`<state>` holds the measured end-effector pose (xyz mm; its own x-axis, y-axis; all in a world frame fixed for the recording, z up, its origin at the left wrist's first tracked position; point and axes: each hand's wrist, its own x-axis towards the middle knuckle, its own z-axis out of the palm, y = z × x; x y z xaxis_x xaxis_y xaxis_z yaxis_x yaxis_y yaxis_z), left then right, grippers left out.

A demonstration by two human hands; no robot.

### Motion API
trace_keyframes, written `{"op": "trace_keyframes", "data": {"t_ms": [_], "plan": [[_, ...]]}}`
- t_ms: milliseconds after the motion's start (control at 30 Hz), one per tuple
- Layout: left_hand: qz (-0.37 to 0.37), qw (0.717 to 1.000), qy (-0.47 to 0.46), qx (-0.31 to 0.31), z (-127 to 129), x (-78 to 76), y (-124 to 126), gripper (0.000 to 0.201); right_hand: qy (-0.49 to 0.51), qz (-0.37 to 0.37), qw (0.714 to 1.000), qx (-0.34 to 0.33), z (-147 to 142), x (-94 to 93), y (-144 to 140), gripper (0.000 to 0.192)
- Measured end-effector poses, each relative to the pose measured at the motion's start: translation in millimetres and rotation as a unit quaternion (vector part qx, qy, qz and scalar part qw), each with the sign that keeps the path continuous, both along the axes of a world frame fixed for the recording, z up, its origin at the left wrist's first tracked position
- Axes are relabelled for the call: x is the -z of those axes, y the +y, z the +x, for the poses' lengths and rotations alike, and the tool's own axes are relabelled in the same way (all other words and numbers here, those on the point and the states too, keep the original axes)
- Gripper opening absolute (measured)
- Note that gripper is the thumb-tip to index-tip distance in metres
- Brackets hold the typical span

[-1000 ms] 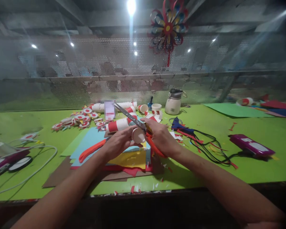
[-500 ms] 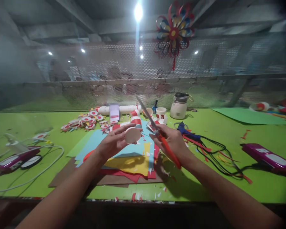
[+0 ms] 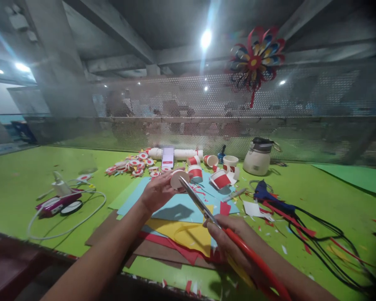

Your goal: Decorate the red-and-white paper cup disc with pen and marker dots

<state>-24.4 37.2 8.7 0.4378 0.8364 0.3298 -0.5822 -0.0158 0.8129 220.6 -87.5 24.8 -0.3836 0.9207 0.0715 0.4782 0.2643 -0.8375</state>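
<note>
Fingers: left hand (image 3: pixel 158 193) grips paper cup (image 3: pixel 177 178); right hand (image 3: pixel 235 242) grips scissors (image 3: pixel 207 213); coloured sheets (image 3: pixel 181 221) beneath.

We saw shiny steel blades on the red plastic-handled scissors (image 3: pixel 203 209), matt coloured paper sheets (image 3: pixel 181 209), and a smooth green tabletop (image 3: pixel 332 200).

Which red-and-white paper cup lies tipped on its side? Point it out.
The paper cup right of the left hand, on the blue sheet, mouth sideways; the others stand upright.
</note>
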Motion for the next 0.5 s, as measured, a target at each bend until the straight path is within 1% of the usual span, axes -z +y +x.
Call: {"op": "trace_keyframes", "data": {"t_ms": [167, 267, 367, 433, 500], "plan": [[0.015, 1.0, 0.012, -0.001, 0, 1.9, 1, 0.034, 0.032, -0.05, 0.998, 0.032, -3, 7.9, 4, 0.068], [0.023, 1.0, 0.018, 0.012, 1, 3.2, 0, 0.031, 0.051, -0.04, 0.997, 0.037, -3, 6.1, 1, 0.072], [0.027, 0.999, 0.022, 0.024, 1, 4.1, 0, 0.032, 0.089, -0.042, 0.993, 0.06, -5, 1.2, -8, 0.071], [0.026, 0.999, 0.027, 0.026, 1, 4.6, -1, 0.033, 0.13, -0.072, 0.986, 0.075, -6, -1.4, -14, 0.068], [0.023, 0.999, 0.032, 0.022, 1, 5.1, -1, 0.034, 0.154, -0.107, 0.979, 0.076, -7, -1.4, -17, 0.065]]}}
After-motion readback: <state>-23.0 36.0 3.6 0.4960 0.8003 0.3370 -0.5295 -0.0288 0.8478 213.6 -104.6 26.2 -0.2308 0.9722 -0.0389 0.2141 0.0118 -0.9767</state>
